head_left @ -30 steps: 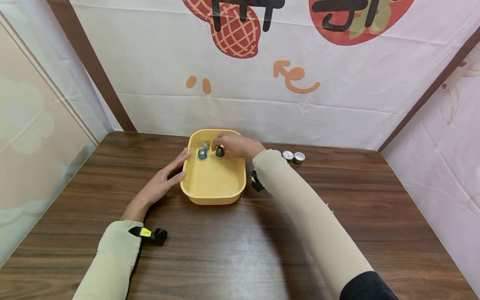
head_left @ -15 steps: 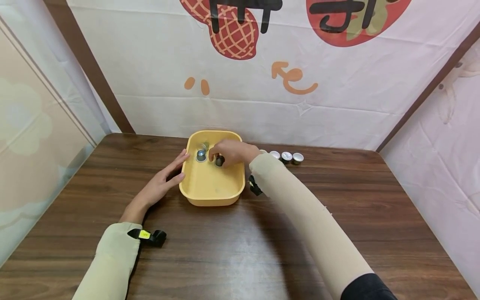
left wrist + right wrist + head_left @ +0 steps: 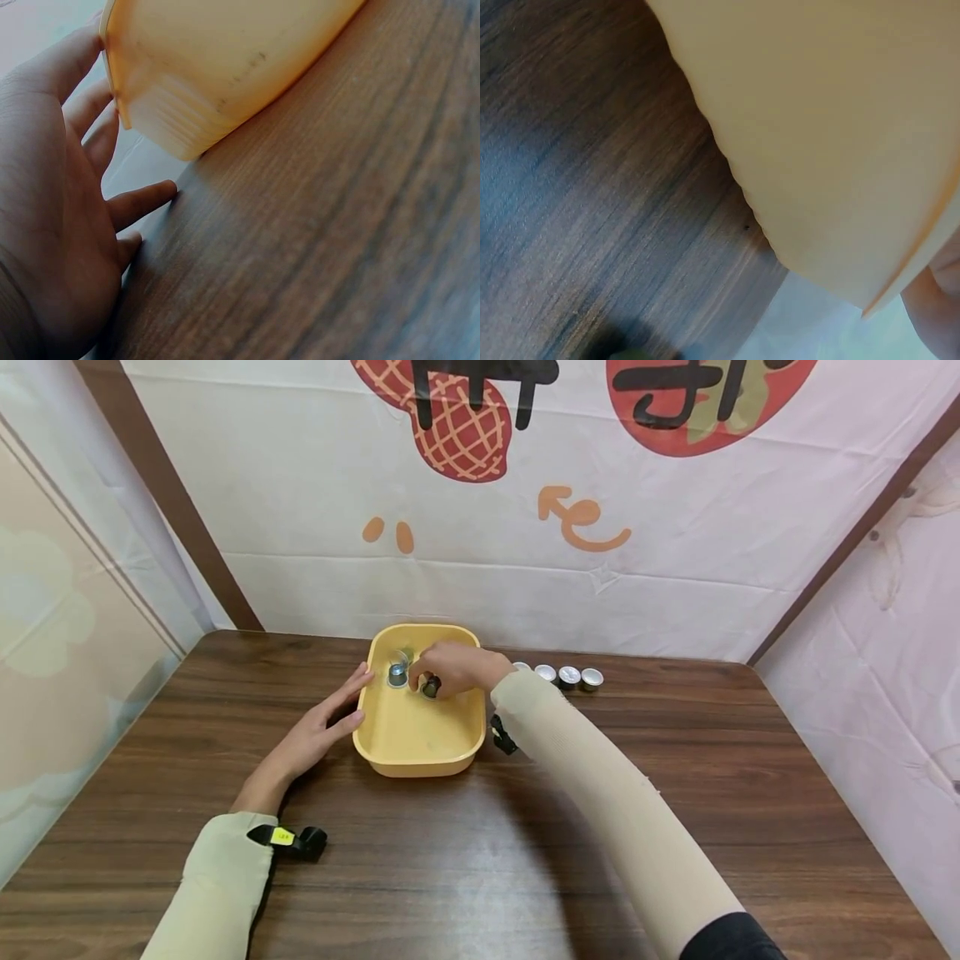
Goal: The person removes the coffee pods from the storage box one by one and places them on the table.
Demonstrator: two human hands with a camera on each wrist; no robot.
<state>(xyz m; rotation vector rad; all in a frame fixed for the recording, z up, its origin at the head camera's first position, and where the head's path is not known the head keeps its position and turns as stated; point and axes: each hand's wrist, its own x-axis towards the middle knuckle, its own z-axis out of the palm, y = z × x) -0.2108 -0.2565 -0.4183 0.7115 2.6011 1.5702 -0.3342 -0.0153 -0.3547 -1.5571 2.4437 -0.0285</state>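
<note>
A yellow plastic tub [image 3: 401, 735] stands at the back of the table. My left hand [image 3: 318, 731] rests against its left rim with fingers extended; the left wrist view shows those fingers [image 3: 90, 109] touching the rim from outside. Reaching over the tub's right side, my right hand [image 3: 459, 665] pinches a dark coffee capsule [image 3: 431, 687] low inside it. Just left of that, a blue-grey capsule [image 3: 397, 675] stands on the tub floor. Behind it is a clear and greenish item, too small to make out. In the right wrist view the tub wall [image 3: 817, 142] hides most of the hand.
Several coffee capsules [image 3: 569, 677] with silvery lids stand in a row right of the tub, partly behind the right forearm. A printed cloth backdrop [image 3: 315, 589] hangs right behind the table's back edge.
My right hand has moved a little toward the front of the tub, and the dark capsule has come with it. The left hand stays at the rim.
</note>
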